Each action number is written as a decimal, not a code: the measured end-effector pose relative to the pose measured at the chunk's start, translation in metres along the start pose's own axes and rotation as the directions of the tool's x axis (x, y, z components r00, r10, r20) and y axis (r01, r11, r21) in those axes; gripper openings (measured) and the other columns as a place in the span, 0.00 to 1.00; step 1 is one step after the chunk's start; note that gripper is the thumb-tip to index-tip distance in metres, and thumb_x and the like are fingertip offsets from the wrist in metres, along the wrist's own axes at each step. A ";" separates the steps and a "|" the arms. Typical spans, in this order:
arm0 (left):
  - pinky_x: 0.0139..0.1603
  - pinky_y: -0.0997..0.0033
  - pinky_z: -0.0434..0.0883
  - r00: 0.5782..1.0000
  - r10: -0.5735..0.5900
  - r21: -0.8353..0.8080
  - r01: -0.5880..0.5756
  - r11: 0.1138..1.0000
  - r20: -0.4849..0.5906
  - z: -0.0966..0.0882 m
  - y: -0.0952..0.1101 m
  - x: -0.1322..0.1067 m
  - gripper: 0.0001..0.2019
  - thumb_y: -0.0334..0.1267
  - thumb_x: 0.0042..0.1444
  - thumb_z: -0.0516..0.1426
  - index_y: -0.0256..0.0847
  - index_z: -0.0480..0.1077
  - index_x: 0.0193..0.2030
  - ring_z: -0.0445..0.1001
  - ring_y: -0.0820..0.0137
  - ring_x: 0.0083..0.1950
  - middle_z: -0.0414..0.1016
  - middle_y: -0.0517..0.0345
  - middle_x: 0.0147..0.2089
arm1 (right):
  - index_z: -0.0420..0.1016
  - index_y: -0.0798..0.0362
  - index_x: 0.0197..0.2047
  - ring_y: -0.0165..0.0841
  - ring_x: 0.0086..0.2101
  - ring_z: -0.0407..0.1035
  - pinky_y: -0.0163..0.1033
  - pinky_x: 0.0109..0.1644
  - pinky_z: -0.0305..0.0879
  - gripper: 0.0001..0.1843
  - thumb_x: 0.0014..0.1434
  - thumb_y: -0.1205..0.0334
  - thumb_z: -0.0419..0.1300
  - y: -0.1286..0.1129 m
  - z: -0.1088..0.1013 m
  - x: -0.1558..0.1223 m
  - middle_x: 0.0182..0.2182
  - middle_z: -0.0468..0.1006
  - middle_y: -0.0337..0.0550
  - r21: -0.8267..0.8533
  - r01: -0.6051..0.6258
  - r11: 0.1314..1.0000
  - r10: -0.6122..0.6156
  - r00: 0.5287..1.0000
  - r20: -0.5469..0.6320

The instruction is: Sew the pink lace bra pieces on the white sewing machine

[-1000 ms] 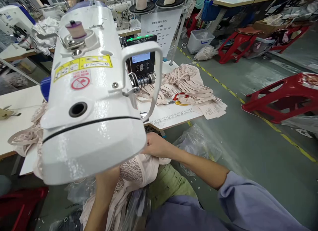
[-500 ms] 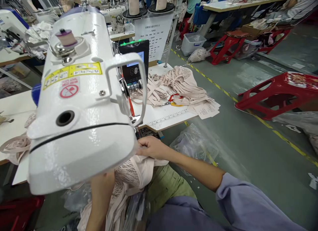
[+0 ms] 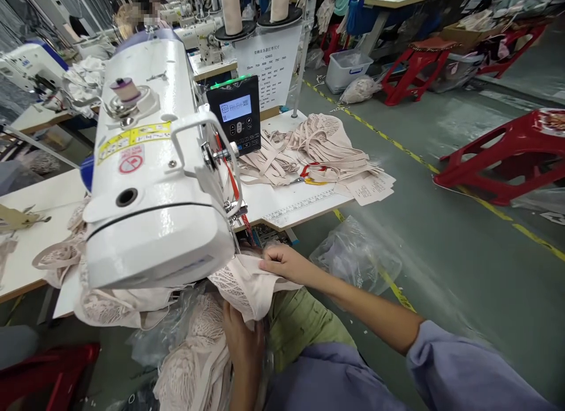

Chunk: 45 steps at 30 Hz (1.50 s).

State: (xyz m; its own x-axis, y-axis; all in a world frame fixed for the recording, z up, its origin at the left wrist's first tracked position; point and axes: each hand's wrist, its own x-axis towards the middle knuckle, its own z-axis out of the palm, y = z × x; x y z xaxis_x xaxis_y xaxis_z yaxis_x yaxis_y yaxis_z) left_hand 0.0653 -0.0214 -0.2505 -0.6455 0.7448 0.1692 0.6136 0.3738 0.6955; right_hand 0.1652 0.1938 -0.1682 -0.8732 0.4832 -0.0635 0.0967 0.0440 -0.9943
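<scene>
A pale pink lace bra [image 3: 247,286] lies under the needle end of a white sewing machine [image 3: 154,246], its cup spread towards me. My right hand [image 3: 285,262] pinches the bra's right edge between thumb and fingers, close to the needle. From below, my left hand [image 3: 242,334] grips the near edge of the cup, and its fingers are partly hidden by the cloth. More pale pink bras [image 3: 194,346] hang in a heap over my lap, left of that hand. The machine's head covers part of the stitching spot.
On the table's right stand a control screen [image 3: 236,113], a pile of bras [image 3: 329,143], scissors with red and yellow handles [image 3: 315,180] and paper tags [image 3: 373,186]. A plastic bag [image 3: 355,252] lies on the floor. Red stools [image 3: 498,158] stand further right.
My left hand has moved right and out from behind the machine head, onto the cup. My right hand stays at the bra's edge. The view has shifted, showing more cloth at the left.
</scene>
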 end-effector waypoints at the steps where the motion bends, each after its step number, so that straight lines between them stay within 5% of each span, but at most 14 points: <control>1: 0.62 0.42 0.64 1.000 -0.007 0.001 0.007 1.000 -0.007 0.004 -0.004 -0.001 0.26 0.43 0.58 0.56 0.36 0.61 0.62 0.61 0.45 0.67 0.63 0.33 0.62 | 0.60 0.54 0.23 0.26 0.22 0.52 0.34 0.29 0.47 0.28 0.61 0.40 0.58 0.001 0.000 -0.002 0.20 0.58 0.32 0.004 -0.001 1.000 0.001 1.000 0.003; 6: 0.61 0.50 0.69 0.988 -0.135 -0.105 0.142 0.984 0.071 -0.003 -0.035 -0.009 0.22 0.40 0.61 0.52 0.41 0.64 0.61 0.68 0.53 0.64 0.71 0.41 0.60 | 0.65 0.54 0.26 0.26 0.25 0.55 0.34 0.30 0.50 0.26 0.62 0.40 0.58 0.003 -0.001 -0.008 0.23 0.62 0.34 0.018 0.029 0.999 -0.029 0.999 -0.034; 11: 0.56 0.52 0.74 0.967 -0.199 -0.087 0.214 0.973 0.157 -0.044 -0.067 -0.006 0.18 0.38 0.59 0.51 0.43 0.73 0.53 0.75 0.54 0.58 0.79 0.47 0.53 | 0.72 0.55 0.35 0.29 0.29 0.61 0.34 0.34 0.55 0.22 0.64 0.43 0.56 -0.001 -0.001 -0.013 0.29 0.69 0.38 -0.024 0.049 0.998 -0.050 0.998 -0.042; 17: 0.65 0.48 0.64 0.997 0.075 0.173 -0.077 0.982 0.015 -0.099 -0.049 0.032 0.26 0.28 0.56 0.48 0.40 0.69 0.62 0.68 0.53 0.65 0.71 0.44 0.63 | 0.74 0.55 0.35 0.32 0.31 0.65 0.35 0.34 0.57 0.21 0.66 0.46 0.53 0.007 -0.049 -0.039 0.29 0.74 0.40 -0.354 -0.044 0.934 0.023 0.998 -0.062; 20: 0.68 0.44 0.58 0.968 0.246 0.338 -0.214 0.916 -0.055 -0.072 -0.033 0.040 0.28 0.24 0.56 0.49 0.40 0.68 0.63 0.59 0.51 0.71 0.64 0.41 0.68 | 0.75 0.55 0.37 0.35 0.33 0.69 0.37 0.35 0.58 0.19 0.68 0.50 0.50 0.026 -0.085 -0.053 0.32 0.78 0.45 -0.644 -0.278 0.713 0.188 0.960 -0.205; 23: 0.68 0.37 0.53 0.964 0.193 0.333 -0.245 0.911 0.181 -0.012 -0.028 0.024 0.30 0.23 0.58 0.47 0.43 0.64 0.67 0.50 0.48 0.75 0.59 0.40 0.71 | 0.77 0.57 0.41 0.43 0.37 0.72 0.42 0.39 0.64 0.17 0.67 0.56 0.51 0.047 -0.099 -0.058 0.37 0.79 0.55 -0.787 -0.399 0.470 0.285 0.913 -0.293; 26: 0.67 0.35 0.55 0.933 0.128 0.246 -0.218 0.944 0.335 0.033 -0.037 0.000 0.27 0.28 0.61 0.48 0.33 0.60 0.68 0.51 0.45 0.74 0.55 0.33 0.72 | 0.71 0.61 0.58 0.52 0.52 0.69 0.51 0.53 0.66 0.25 0.64 0.53 0.57 0.068 -0.073 -0.050 0.53 0.73 0.65 -0.821 -0.368 0.436 0.251 0.926 -0.282; 28: 0.68 0.42 0.59 0.932 0.105 0.224 -0.192 0.955 0.348 0.032 -0.049 -0.011 0.25 0.33 0.62 0.49 0.31 0.62 0.66 0.53 0.48 0.73 0.56 0.34 0.71 | 0.58 0.58 0.69 0.54 0.63 0.57 0.55 0.64 0.58 0.43 0.57 0.46 0.64 0.084 -0.038 -0.038 0.66 0.60 0.63 -0.857 -0.220 0.465 0.187 0.971 -0.147; 30: 0.68 0.51 0.60 0.946 0.040 0.253 -0.126 0.959 0.321 0.005 -0.064 -0.017 0.24 0.37 0.63 0.48 0.32 0.63 0.64 0.56 0.54 0.72 0.58 0.36 0.70 | 0.51 0.56 0.72 0.57 0.68 0.46 0.60 0.69 0.48 0.57 0.47 0.43 0.71 0.101 0.000 -0.023 0.71 0.49 0.61 -0.870 0.047 0.491 0.104 0.988 0.112; 32: 0.67 0.58 0.63 0.961 -0.087 0.326 -0.004 0.945 0.264 -0.040 -0.081 -0.021 0.24 0.42 0.65 0.46 0.31 0.63 0.63 0.61 0.58 0.68 0.65 0.37 0.65 | 0.52 0.54 0.72 0.57 0.68 0.46 0.60 0.70 0.44 0.59 0.43 0.50 0.75 0.117 0.031 -0.009 0.71 0.48 0.61 -0.860 0.172 0.480 0.075 0.969 0.235; 34: 0.61 0.58 0.67 0.950 -0.274 0.445 0.183 0.877 0.149 -0.088 -0.097 -0.029 0.25 0.47 0.66 0.44 0.30 0.63 0.60 0.69 0.57 0.61 0.70 0.36 0.58 | 0.55 0.55 0.71 0.55 0.66 0.50 0.58 0.69 0.48 0.55 0.44 0.60 0.74 0.130 0.048 0.002 0.69 0.53 0.63 -0.868 0.145 0.474 0.086 0.974 0.210; 37: 0.44 0.51 0.72 0.831 -0.554 0.604 0.466 0.646 -0.049 -0.140 -0.119 -0.047 0.28 0.56 0.65 0.42 0.32 0.70 0.47 0.75 0.48 0.48 0.75 0.33 0.47 | 0.55 0.60 0.70 0.57 0.63 0.55 0.58 0.66 0.53 0.51 0.46 0.64 0.72 0.140 0.056 0.011 0.66 0.56 0.69 -0.865 0.075 0.496 0.098 0.985 0.142; 41: 0.25 0.65 0.61 0.690 -0.724 0.677 0.526 0.515 0.014 -0.154 -0.127 -0.069 0.25 0.58 0.62 0.46 0.42 0.66 0.26 0.74 0.56 0.28 0.76 0.46 0.28 | 0.57 0.62 0.69 0.65 0.66 0.47 0.66 0.67 0.46 0.54 0.44 0.53 0.74 0.128 0.062 0.006 0.69 0.50 0.72 -0.840 0.069 0.539 0.094 0.985 0.141; 45: 0.29 0.68 0.55 0.759 -0.644 0.686 0.417 0.596 0.098 -0.144 -0.083 -0.079 0.22 0.50 0.67 0.42 0.43 0.63 0.26 0.72 0.63 0.30 0.74 0.51 0.28 | 0.47 0.58 0.73 0.59 0.68 0.45 0.63 0.66 0.51 0.59 0.50 0.35 0.66 0.082 0.094 -0.006 0.70 0.47 0.67 -0.659 0.211 0.722 -0.025 0.960 0.279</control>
State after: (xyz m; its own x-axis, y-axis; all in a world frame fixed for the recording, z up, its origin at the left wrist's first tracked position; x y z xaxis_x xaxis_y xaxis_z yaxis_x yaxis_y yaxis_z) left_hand 0.0001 -0.1911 -0.2210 -0.8401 0.3787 -0.3884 0.4088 0.9126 0.0057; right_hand 0.1333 0.1122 -0.2577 -0.9740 0.2184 -0.0598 0.2007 0.7102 -0.6748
